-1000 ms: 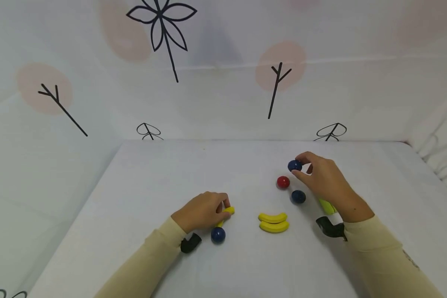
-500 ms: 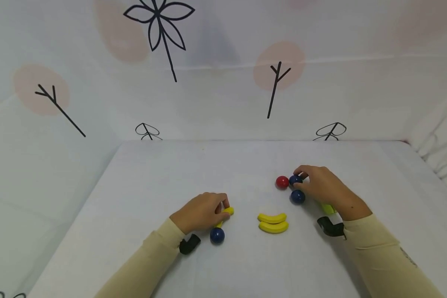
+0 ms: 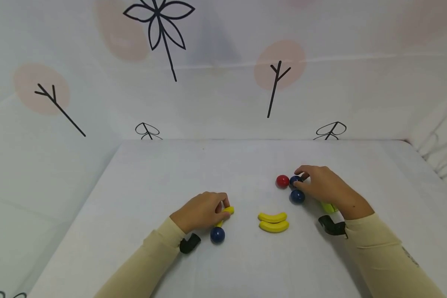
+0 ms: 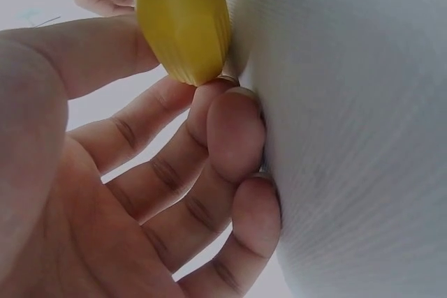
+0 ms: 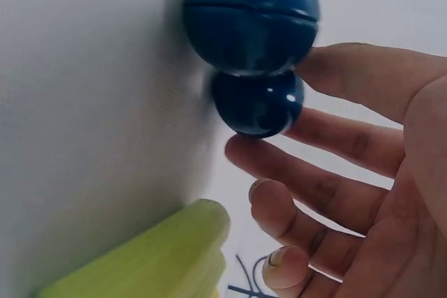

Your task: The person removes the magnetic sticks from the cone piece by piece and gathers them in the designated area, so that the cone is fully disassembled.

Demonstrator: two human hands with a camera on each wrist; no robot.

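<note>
In the head view, my left hand [image 3: 205, 212] rests low on the white table, thumb and fingers pinching a yellow toy banana [image 3: 229, 210] that is partly hidden. A dark blue ball [image 3: 217, 235] lies at the banana's near end. My right hand [image 3: 322, 184] has its thumb and fingers curled round another blue ball [image 5: 258, 102] on the table. That ball sits beside a red ball [image 3: 282, 181] and just behind a third blue ball [image 3: 297, 196], which shows a groove in the right wrist view. Below the right wrist lies a long green piece [image 5: 160, 256], partly covered.
Two yellow toy bananas [image 3: 273, 223] lie side by side between the hands. Black wrist mounts [image 3: 332, 226] hang under both sleeves. A white cloth wall [image 3: 216, 103] with plant drawings stands behind the table [image 3: 171, 165].
My right hand has come down and nearer with the blue ball, which now sits on the table by the red ball. The left hand has stayed in place.
</note>
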